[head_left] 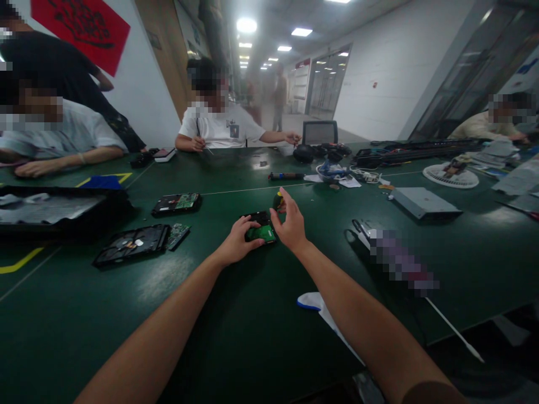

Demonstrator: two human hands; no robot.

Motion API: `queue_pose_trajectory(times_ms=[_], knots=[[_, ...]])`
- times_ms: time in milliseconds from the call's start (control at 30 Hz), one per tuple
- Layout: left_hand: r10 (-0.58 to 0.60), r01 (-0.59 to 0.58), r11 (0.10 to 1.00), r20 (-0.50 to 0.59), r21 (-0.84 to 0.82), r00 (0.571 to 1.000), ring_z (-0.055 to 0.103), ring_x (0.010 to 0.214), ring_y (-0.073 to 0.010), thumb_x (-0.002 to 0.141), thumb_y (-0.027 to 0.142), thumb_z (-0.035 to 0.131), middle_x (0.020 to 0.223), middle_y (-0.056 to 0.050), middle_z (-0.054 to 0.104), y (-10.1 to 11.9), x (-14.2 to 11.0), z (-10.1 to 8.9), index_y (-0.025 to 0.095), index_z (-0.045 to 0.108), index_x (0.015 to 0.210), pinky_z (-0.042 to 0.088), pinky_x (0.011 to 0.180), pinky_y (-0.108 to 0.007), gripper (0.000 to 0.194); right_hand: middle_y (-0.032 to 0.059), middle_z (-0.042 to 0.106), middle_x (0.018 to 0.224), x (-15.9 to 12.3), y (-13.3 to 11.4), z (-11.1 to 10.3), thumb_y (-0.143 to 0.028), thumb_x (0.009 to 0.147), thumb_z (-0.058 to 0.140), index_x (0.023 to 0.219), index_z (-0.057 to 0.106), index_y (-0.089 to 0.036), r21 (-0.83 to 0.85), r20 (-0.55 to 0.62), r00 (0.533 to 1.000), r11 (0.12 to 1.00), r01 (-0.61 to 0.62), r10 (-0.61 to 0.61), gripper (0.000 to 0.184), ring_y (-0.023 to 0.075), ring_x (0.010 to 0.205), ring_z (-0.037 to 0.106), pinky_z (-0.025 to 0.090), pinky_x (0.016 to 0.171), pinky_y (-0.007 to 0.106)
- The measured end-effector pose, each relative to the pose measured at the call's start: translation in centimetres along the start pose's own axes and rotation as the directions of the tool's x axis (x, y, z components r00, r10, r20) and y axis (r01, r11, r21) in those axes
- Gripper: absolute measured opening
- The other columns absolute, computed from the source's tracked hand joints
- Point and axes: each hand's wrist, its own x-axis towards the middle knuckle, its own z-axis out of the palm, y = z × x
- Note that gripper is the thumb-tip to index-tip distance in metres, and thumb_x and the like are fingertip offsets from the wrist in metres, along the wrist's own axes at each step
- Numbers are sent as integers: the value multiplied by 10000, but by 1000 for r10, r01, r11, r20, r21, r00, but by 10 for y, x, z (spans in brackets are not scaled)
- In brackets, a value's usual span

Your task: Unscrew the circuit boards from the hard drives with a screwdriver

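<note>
A hard drive with a green circuit board (pixel 266 233) lies on the green table in front of me. My left hand (pixel 236 241) is closed around its left side, thumb along the near edge and fingers over the far part. Just right of the drive, my right hand (pixel 290 225) pinches a screwdriver with a dark and yellow handle (pixel 277 200). The screwdriver's shaft and tip cannot be made out, so contact with the drive is unclear. Another hard drive (pixel 177 203) rests to the left, near a black drive-like case (pixel 132 245) and a loose circuit board (pixel 178 235).
At far left stands a large black tray (pixel 59 216). A black cylindrical tool (pixel 286 175), a grey metal box (pixel 425 202) and a power strip (pixel 402 261) lie to the right. White-and-blue cloth (pixel 314 302) lies beneath my right forearm. Several people sit around the table.
</note>
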Motion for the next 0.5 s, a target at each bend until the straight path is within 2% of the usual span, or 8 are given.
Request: queue_pose_trajectory(times_ms=[233, 500], knots=[[1, -2, 1000, -10, -16, 1000, 228, 1594, -356, 846, 443, 765, 1635, -154, 408, 1, 0, 0, 224, 644, 1309, 224, 1269, -584, 527, 129, 615, 1324, 2, -1, 0, -344, 1032, 519, 1635, 254, -317, -22, 22, 1000, 1000, 10, -10, 659, 262, 1032, 672, 633, 909, 477], [-13, 13, 1000, -8, -9, 1000, 221, 1596, -362, 842, 450, 776, 1659, -150, 377, 0, -1, 0, 235, 641, 1316, 233, 1266, -586, 538, 129, 597, 1351, 15, -12, -8, -335, 1047, 478, 1572, 389, -307, -32, 1, 999, 999, 36, -36, 533, 282, 1210, 621, 598, 993, 483]])
